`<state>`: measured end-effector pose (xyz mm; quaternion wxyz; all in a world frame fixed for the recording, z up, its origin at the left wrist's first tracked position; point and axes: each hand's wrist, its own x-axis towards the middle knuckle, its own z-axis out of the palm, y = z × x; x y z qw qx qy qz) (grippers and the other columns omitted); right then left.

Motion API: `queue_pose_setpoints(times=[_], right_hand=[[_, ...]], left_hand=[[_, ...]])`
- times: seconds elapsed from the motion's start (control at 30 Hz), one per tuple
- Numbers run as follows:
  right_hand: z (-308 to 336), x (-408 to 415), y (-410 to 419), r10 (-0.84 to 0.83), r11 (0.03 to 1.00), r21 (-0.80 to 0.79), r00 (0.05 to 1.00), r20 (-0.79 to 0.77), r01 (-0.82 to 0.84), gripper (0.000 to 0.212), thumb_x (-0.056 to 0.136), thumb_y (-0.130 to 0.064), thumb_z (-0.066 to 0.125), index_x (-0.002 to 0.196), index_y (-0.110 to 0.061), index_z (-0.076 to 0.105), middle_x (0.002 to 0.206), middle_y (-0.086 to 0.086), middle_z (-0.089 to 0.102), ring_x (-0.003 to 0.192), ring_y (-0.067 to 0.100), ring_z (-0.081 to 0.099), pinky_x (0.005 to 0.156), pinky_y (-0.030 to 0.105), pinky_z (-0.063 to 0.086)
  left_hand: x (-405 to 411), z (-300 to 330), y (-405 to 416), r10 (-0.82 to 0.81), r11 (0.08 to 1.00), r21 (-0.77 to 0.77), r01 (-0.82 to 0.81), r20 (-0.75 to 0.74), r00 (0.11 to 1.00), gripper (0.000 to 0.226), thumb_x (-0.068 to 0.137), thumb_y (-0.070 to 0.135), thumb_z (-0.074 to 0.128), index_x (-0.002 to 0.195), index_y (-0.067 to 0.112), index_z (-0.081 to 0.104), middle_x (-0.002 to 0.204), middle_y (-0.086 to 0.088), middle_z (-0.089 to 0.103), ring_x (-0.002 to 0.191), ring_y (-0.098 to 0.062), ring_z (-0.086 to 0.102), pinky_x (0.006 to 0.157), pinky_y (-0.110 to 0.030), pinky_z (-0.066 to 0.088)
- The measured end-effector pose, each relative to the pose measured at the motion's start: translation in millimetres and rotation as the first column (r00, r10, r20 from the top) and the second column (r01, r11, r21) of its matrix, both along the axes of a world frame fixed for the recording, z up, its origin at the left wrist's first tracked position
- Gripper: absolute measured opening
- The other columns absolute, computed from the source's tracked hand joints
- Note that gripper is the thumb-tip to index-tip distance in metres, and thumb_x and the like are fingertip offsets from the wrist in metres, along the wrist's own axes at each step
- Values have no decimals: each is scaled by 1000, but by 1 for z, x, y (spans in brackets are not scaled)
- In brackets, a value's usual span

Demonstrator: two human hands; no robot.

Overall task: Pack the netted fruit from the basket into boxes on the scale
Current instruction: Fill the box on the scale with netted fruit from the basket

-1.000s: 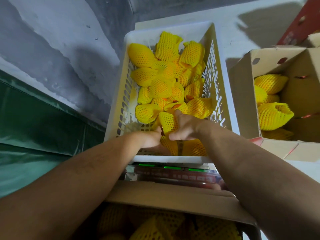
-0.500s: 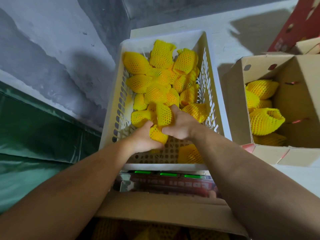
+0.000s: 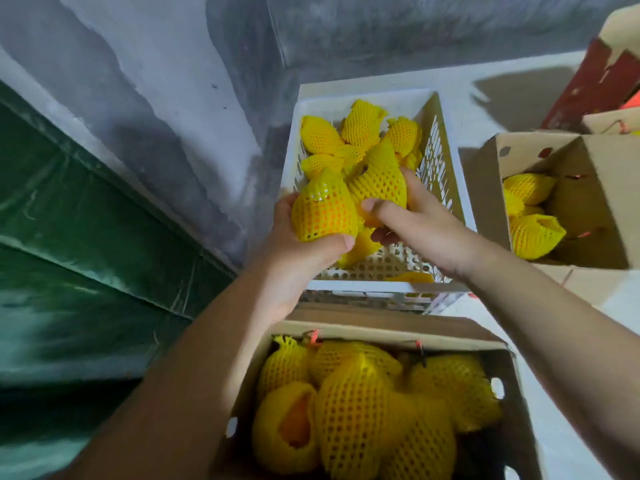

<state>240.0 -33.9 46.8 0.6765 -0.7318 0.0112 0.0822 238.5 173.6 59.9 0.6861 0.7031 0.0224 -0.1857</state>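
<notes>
Half a second ago both hands were low in the white plastic basket [image 3: 446, 174], working at 1 netted fruit between them; now each has come up with a fruit of its own. The left hand [image 3: 304, 244] curls its fingers and thumb round a fruit in yellow foam netting [image 3: 323, 214], held above the basket's near end. The right hand [image 3: 415, 220] grips a second netted fruit [image 3: 381, 181] just beside it, index finger stretched across the net. No writing can be read anywhere. The basket holds several more netted fruit at its far end, with bare perforated floor showing at the near end. The near cardboard box [image 3: 381, 327] below the arms is almost full of netted fruit. A second cardboard box [image 3: 595, 188] at the right holds a few more.
</notes>
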Motion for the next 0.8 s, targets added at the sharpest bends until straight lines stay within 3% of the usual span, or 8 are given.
queue_pose_setpoints(times=[0.1,0.2,0.27,0.33,0.47,0.53,0.67,0.8], right_hand=[[38,-62,12,-46,999,-21,995,89,48,52,81,-51,74,127,-39,52,105,-13,74,94,13,73,80,34,62],[51,-131,17,-274,948,-112,943,190,298,64,78,-59,75,130,-49,39,118,-16,69,115,16,67,104,55,52],[52,-173,25,-369,908,-64,862,348,415,66,80,-53,77,131,-44,36,121,-15,65,115,13,65,97,43,58],[44,-202,30,-341,871,-189,836,430,453,69,85,-42,79,137,-45,33,127,-12,59,117,13,63,89,35,57],[26,-228,23,9,521,-845,989,150,124,83,86,-42,78,154,-46,32,164,-4,34,150,30,31,118,51,35],[25,-234,29,39,449,-893,998,48,25,79,92,-48,70,159,-44,28,171,-9,17,158,26,10,125,53,18],[32,-244,56,-113,313,-945,992,57,90,78,99,-38,63,163,-38,19,174,-2,10,158,27,6,125,55,17],[58,-270,101,-232,675,-613,907,352,411,57,95,-39,63,150,-40,46,152,-10,51,142,14,43,112,43,42]], left_hand=[[-54,17,22,33,967,-252,-35,-10,999,84,63,16,87,138,24,50,122,-15,68,110,-33,74,89,-46,62],[-99,19,54,62,904,-420,-73,-40,997,68,69,12,86,132,18,60,104,-13,72,96,-28,76,76,-35,61],[-119,19,74,68,885,-458,-78,-39,997,54,71,12,87,120,25,70,100,-10,73,92,-25,75,73,-33,61],[-132,21,91,29,898,-439,-35,-20,999,41,76,20,84,114,27,72,101,-8,73,92,-23,75,74,-33,61],[-153,27,114,-5,899,-437,-9,-32,999,41,76,24,84,115,23,73,109,-10,73,96,-23,74,79,-32,61],[-167,27,124,-16,887,-462,-11,-53,998,44,74,23,86,116,21,74,113,-11,74,99,-25,75,81,-33,61],[-194,33,144,-54,890,-456,6,-91,994,71,67,23,89,133,16,64,124,-13,74,108,-31,75,83,-33,62],[-214,42,159,-51,933,-356,49,4,999,70,68,28,90,132,19,63,119,-12,76,102,-31,77,80,-33,63]])
